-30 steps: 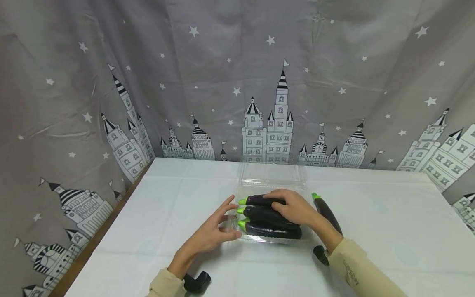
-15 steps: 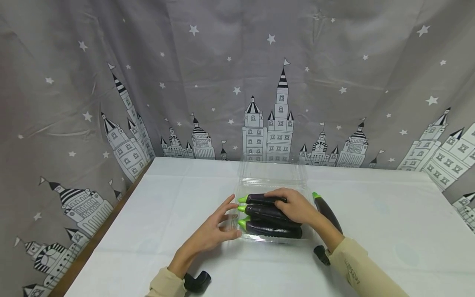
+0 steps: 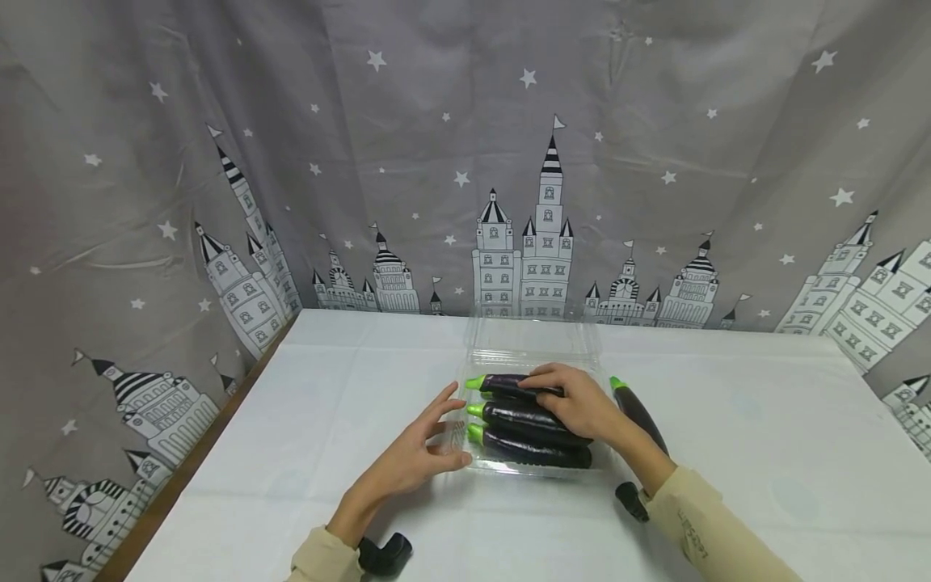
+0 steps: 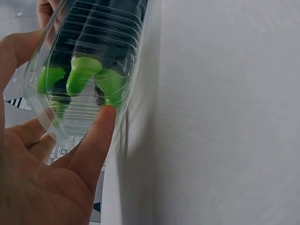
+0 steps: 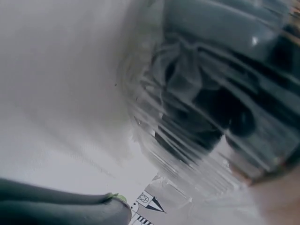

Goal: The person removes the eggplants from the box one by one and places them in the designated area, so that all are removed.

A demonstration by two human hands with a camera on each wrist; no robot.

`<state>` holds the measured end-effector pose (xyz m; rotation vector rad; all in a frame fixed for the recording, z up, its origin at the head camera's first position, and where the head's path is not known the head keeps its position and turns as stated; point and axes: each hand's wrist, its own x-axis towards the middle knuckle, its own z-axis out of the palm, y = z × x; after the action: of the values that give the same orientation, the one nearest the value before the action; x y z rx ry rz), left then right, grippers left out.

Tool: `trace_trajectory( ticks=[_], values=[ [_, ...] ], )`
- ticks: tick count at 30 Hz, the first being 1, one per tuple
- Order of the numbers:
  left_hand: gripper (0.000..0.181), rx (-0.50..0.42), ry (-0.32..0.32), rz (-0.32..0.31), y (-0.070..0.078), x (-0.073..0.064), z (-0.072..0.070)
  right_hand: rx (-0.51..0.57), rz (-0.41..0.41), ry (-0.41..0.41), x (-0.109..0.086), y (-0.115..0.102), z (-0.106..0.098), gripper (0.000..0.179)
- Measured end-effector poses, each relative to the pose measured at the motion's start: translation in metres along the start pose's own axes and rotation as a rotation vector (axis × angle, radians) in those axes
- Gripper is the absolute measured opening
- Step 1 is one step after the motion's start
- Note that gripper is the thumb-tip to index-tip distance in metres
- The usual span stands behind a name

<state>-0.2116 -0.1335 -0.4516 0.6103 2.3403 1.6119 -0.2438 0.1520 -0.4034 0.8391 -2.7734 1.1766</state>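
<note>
Several dark eggplants with green stem ends, such as the nearest one (image 3: 534, 449), lie in a clear plastic container (image 3: 509, 469) with its lid (image 3: 534, 338) folded back. My right hand (image 3: 575, 400) grips the farthest eggplant (image 3: 503, 384) from above, thumb on the near side; another green tip peeks out beneath it. My left hand (image 3: 418, 449) spreads around the container's left end, its thumb at the near corner and a finger at the rim. In the left wrist view, a straight finger (image 4: 96, 136) touches the ribbed end wall beside green stems (image 4: 84, 72).
Another eggplant (image 3: 640, 416) lies on the white tablecloth (image 3: 727, 436) just right of the container, partly behind the right forearm. Black wrist-worn pieces, one (image 3: 385, 555) under the left wrist, show below the sleeves. A grey castle-print curtain (image 3: 436, 121) stands behind the table.
The farthest eggplant's stem end has shifted slightly away, toward the lid, under my right hand, widening the gap to the middle one. My left hand has stayed at the container's end.
</note>
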Motion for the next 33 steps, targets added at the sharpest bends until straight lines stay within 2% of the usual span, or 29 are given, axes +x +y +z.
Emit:
trace_trajectory(
  ticks=[6, 17, 33],
  values=[
    [0.072, -0.008, 0.0, 0.0, 0.001, -0.001, 0.0, 0.031, -0.023, 0.024, -0.002, 0.0, -0.005, 0.029],
    [0.073, -0.016, -0.023, 0.03, 0.001, -0.001, -0.001, 0.026, -0.038, 0.059, -0.008, 0.001, -0.011, 0.03],
    [0.073, -0.017, -0.024, 0.034, 0.0, 0.0, -0.001, 0.085, 0.056, 0.104, -0.016, -0.004, -0.017, 0.034]
  ],
)
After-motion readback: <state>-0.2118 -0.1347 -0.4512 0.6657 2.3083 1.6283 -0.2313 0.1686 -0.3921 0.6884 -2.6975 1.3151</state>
